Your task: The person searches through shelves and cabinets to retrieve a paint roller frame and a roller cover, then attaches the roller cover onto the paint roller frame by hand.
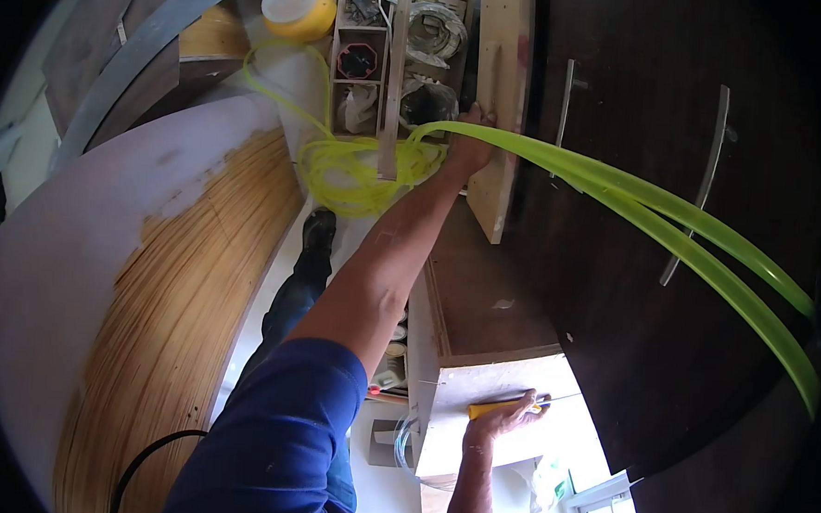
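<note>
The only view looks from the person's head, forward and steeply down. Its wide lens (the picture curves and darkens toward its edges) sees the blue sleeve (277, 417) close up, both the left hand (473, 141) and right hand (511, 416) beyond.

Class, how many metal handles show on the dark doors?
2: a shorter handle nearer the pale board, and a longer handle farther right, crossed by the green tubing. More may lie in the shadows.
</note>
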Demonstrator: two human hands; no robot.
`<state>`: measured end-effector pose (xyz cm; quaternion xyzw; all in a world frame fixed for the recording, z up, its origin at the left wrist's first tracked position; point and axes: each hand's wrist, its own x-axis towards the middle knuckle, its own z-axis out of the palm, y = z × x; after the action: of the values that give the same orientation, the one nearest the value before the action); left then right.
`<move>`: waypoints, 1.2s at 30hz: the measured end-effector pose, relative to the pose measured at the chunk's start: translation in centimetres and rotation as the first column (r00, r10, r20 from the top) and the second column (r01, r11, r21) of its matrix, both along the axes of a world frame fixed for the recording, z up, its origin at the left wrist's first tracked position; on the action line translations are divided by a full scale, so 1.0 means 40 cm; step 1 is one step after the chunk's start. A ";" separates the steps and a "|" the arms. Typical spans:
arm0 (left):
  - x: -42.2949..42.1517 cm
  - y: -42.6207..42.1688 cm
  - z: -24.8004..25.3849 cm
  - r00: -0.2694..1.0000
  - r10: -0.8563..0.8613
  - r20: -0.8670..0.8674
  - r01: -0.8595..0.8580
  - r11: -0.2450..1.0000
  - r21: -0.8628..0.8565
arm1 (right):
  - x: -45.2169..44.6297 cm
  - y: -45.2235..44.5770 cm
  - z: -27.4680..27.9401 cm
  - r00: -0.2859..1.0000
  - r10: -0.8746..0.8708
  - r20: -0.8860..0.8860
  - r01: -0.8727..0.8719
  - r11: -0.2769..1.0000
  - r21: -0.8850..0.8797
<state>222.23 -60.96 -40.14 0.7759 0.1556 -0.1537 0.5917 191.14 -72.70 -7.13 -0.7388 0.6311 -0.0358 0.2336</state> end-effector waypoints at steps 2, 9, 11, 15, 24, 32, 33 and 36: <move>-0.006 0.024 0.027 0.997 -0.036 0.063 0.028 0.992 0.120 | -0.004 -0.003 0.002 1.000 0.012 -0.023 -0.012 1.000 -0.012; -0.056 0.070 -0.089 0.998 -0.026 0.064 0.006 0.955 0.296 | 0.006 0.002 0.002 0.995 -0.103 0.014 0.102 0.994 0.035; -0.057 0.092 -0.037 0.990 0.140 -0.003 -0.134 0.955 0.265 | 0.002 -0.006 0.003 0.998 -0.060 -0.006 0.060 0.998 0.022; -0.071 0.155 -0.018 0.993 0.115 0.004 -0.113 0.969 0.218 | 0.005 -0.002 0.001 1.000 -0.026 -0.009 0.026 1.000 0.011; -0.071 0.198 -0.119 0.985 0.152 -0.085 -0.151 0.988 0.027 | 0.025 0.021 0.009 0.999 -0.027 0.028 0.027 1.000 -0.012; -0.128 0.145 0.308 0.773 -0.145 0.617 -0.128 0.918 0.376 | -0.004 -0.005 -0.007 0.995 -0.074 0.060 0.076 0.997 -0.025; -0.132 0.163 0.346 0.694 -0.336 0.637 0.016 0.891 0.453 | -0.011 -0.006 -0.008 0.995 -0.051 0.088 0.054 0.998 -0.027; -0.109 0.199 0.336 0.479 -0.859 0.182 0.465 0.424 0.777 | -0.029 -0.015 -0.030 0.995 0.002 0.101 0.005 0.997 -0.074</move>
<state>217.88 -52.99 -26.69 0.9231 -0.3228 -0.0896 0.1886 189.97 -73.31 -8.32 -0.7438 0.6172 -0.0968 0.2376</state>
